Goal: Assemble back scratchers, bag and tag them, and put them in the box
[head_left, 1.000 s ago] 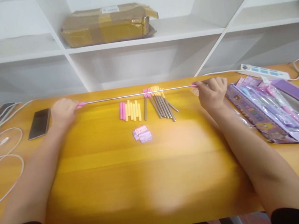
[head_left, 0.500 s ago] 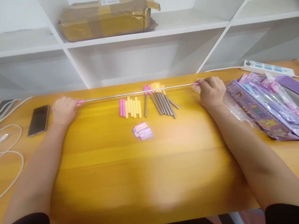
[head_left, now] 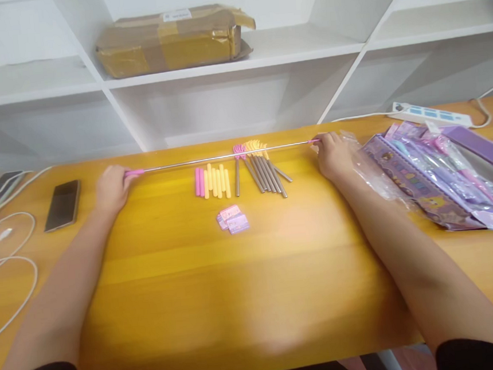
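A long thin silver rod (head_left: pixel 193 162) with pink ends stretches nearly level above the back of the wooden table. My left hand (head_left: pixel 112 189) is closed on its pink left end, and my right hand (head_left: pixel 332 153) pinches the pink right end. Below the rod lie pink sticks (head_left: pixel 199 182) and several yellow sticks (head_left: pixel 217 182) side by side. Right of them is a fan of metal rods (head_left: pixel 266 173) with pink and yellow curled tops. Small pink and purple cards (head_left: pixel 233 219) lie in a loose pile nearer to me.
A dark phone (head_left: pixel 62 205) and white cables (head_left: pixel 32 273) lie at the left. At the right are a purple box (head_left: pixel 427 183) of wrapped items, clear plastic (head_left: pixel 377 176) and a power strip (head_left: pixel 432 115). A taped carton (head_left: pixel 169 45) sits on the white shelf (head_left: pixel 286 46).
More of the rod's pink left end shows, as my left hand grips it farther out. My right hand has shifted slightly left in the view. The camera view has moved a little too.
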The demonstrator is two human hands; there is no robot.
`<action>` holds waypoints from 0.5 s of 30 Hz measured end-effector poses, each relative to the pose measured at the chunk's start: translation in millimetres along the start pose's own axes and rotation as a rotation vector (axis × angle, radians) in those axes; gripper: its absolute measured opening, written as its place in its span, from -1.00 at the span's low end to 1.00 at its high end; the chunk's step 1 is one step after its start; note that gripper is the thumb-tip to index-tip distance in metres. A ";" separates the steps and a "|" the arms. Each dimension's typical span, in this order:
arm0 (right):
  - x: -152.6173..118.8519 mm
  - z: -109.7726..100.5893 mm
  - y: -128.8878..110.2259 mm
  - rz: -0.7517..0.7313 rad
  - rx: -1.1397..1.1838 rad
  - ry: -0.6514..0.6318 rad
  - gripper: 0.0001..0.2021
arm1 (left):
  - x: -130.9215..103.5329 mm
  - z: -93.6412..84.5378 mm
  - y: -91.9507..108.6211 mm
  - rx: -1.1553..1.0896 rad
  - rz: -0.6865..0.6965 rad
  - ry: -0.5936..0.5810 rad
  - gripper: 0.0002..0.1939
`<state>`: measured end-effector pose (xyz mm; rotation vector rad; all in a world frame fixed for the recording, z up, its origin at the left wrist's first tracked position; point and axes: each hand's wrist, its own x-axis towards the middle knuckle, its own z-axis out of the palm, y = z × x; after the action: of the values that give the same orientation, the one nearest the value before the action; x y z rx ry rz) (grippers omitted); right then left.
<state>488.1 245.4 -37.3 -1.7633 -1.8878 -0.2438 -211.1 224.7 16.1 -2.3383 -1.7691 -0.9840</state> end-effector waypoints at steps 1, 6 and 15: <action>0.3 1.1 0.5 0.006 0.028 0.006 -0.66 | -0.4 0.2 -1.5 -0.017 0.015 -0.003 -0.28; 0.6 2.5 1.5 0.142 0.189 0.065 -0.73 | -5.7 -1.5 11.2 -0.051 -0.084 -0.013 -0.48; 0.3 6.0 7.8 0.251 0.638 0.072 -0.90 | 3.1 3.3 25.1 -0.781 -0.655 0.316 -0.73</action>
<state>494.1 249.4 -44.0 -1.4894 -1.4479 0.3492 -187.1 220.0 23.3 -1.6655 -2.3291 -2.3359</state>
